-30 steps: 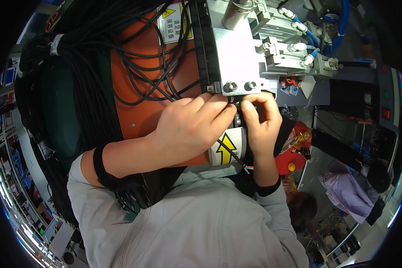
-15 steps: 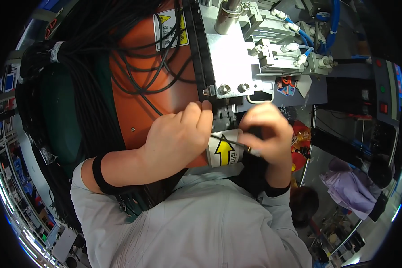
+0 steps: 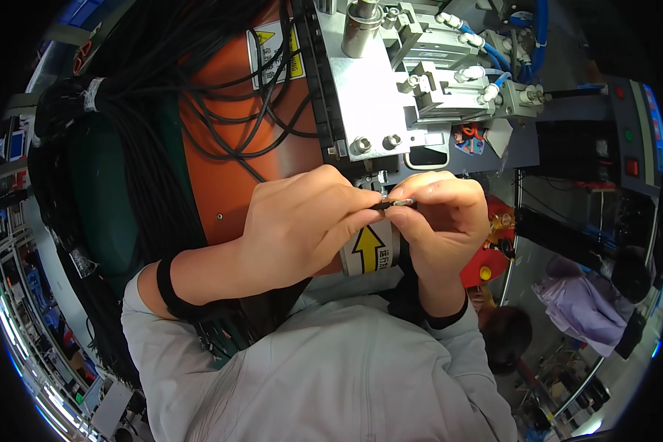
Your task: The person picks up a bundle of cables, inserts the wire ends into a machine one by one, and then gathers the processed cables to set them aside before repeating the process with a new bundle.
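Note:
In front of my chest both hands meet at a small black cable end (image 3: 394, 204) with a pale, silvery tip. My left hand (image 3: 291, 225) pinches its dark part between thumb and fingers. Thumb and forefinger of my right hand (image 3: 449, 228) close on the pale tip, its other fingers curled. Just below them is a white rounded part with a yellow arrow label (image 3: 370, 250). Above stands a metal fixture plate (image 3: 365, 96) with bolts, close over my fingertips. The rest of the held cable is hidden by my left hand.
Black cables (image 3: 140, 147) lie bundled over an orange panel (image 3: 232, 177) at left. Pneumatic cylinders (image 3: 449, 88) with blue hoses (image 3: 541, 37) stand at upper right. A control box with buttons (image 3: 630, 140) is at far right. Another person's head (image 3: 507, 339) shows at lower right.
My right hand, blurred before, has come in to meet my left at the cable end. My left hand has turned its fingertips toward the right, and the cable strand across the label is no longer seen.

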Action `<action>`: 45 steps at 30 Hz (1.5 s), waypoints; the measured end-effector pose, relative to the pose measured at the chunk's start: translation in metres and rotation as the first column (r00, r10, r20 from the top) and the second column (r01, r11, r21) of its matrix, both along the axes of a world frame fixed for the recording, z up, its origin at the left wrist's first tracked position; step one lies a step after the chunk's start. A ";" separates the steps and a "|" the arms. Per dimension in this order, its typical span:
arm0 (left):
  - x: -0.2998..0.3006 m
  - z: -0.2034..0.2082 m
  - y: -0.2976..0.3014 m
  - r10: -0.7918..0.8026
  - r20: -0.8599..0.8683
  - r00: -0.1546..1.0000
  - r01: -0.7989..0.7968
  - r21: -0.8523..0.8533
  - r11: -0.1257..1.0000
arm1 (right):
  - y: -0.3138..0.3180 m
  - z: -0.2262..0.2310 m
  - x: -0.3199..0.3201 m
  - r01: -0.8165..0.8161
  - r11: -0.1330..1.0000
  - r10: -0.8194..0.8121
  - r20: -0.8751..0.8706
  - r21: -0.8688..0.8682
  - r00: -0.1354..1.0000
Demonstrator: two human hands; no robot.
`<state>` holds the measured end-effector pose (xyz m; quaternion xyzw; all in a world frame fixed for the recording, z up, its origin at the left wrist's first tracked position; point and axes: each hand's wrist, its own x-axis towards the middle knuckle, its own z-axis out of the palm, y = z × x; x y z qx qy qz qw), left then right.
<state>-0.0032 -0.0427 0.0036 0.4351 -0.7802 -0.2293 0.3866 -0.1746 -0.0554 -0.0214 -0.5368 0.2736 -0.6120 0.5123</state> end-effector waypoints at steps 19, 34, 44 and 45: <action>0.000 -0.006 -0.001 0.036 0.080 0.996 -0.016 -0.232 0.973 | -0.012 0.009 0.003 -0.123 0.973 0.148 -0.120 0.196 0.982; 0.001 -0.015 -0.002 0.053 0.223 0.973 0.030 -0.351 0.936 | -0.007 0.008 -0.009 0.020 1.000 -0.024 -0.393 -0.013 0.919; 0.002 -0.016 -0.001 0.051 0.284 0.957 0.072 -0.404 0.912 | -0.011 0.005 -0.023 -0.187 0.916 0.257 -0.159 0.355 0.953; 0.001 -0.014 -0.002 0.049 0.285 0.957 0.068 -0.385 0.920 | -0.011 0.005 -0.021 -0.144 0.944 0.213 -0.214 0.296 0.953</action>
